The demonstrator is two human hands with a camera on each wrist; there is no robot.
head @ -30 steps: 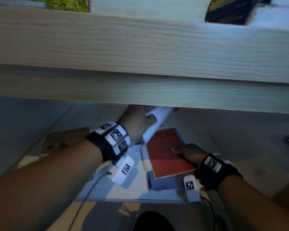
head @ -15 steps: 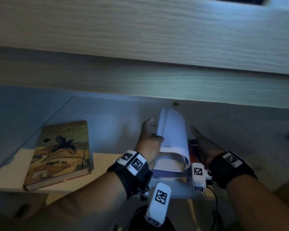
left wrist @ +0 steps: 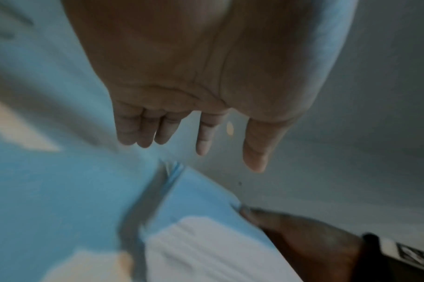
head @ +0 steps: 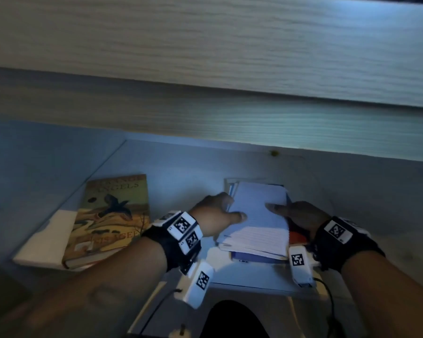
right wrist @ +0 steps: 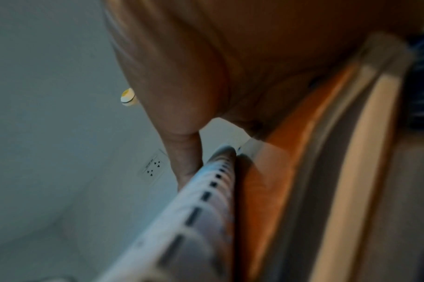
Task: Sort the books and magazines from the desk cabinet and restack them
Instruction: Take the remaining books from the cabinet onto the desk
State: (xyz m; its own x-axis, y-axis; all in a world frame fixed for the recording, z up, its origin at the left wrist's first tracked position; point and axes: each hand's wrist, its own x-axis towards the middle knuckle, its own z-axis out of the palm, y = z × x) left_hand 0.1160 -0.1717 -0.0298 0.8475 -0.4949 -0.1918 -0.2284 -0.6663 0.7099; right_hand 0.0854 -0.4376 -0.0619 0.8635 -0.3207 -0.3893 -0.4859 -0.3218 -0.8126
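Pressing down on the lined notebook [head: 257,220], your left hand [head: 214,219] sits at its 9 o'clock edge, thumb lying on the page; the left wrist view shows those fingers [left wrist: 143,129] straight and spread, gripping nothing. Your right hand [head: 297,214] rests at the 3 o'clock edge, index finger flat on the paper; whether its other fingers curl round anything, cannot tell. Notebook tops a stack on the cabinet shelf [head: 242,280], over an orange book [right wrist: 278,152] and a blue book [head: 257,257]. Well apart at 9 o'clock, a hardcover novel [head: 110,218] with a bird on its cover lies flat.
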